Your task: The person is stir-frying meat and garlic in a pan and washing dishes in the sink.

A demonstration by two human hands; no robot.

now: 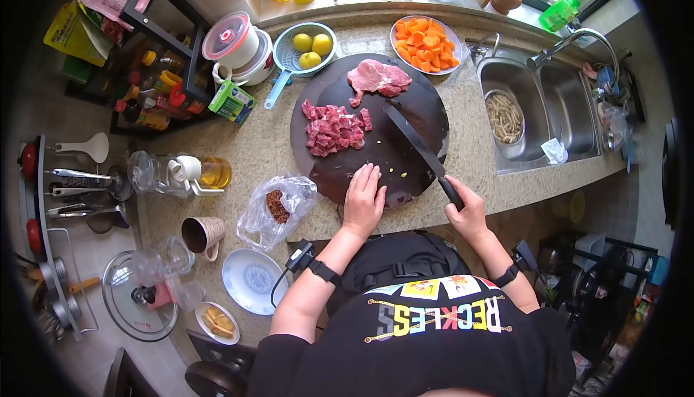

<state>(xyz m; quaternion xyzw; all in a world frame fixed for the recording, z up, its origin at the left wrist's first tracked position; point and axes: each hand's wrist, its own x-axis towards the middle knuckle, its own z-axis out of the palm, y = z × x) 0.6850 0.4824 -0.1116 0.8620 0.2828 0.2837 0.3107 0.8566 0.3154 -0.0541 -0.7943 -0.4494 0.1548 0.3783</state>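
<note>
My right hand (468,210) grips the black handle of a kitchen knife (414,139), whose dark blade slants up and left across the round dark cutting board (390,118). My left hand (365,198) rests on the board's near edge with its fingers stretched out; whatever is under the palm is hidden. Between the hands lie a few small pale yellow bits (392,171). A heap of diced red meat (332,129) sits on the left of the board. Toward the back is a larger pink slab of meat (378,79).
Behind the board stand a blue colander (285,44) with several lemons and a bowl of cut carrots (425,44). A double sink (517,79) is on the right. A plastic bag (264,227), a mug (202,236), a blue-white plate (249,281) and an oil jug (215,173) stand left.
</note>
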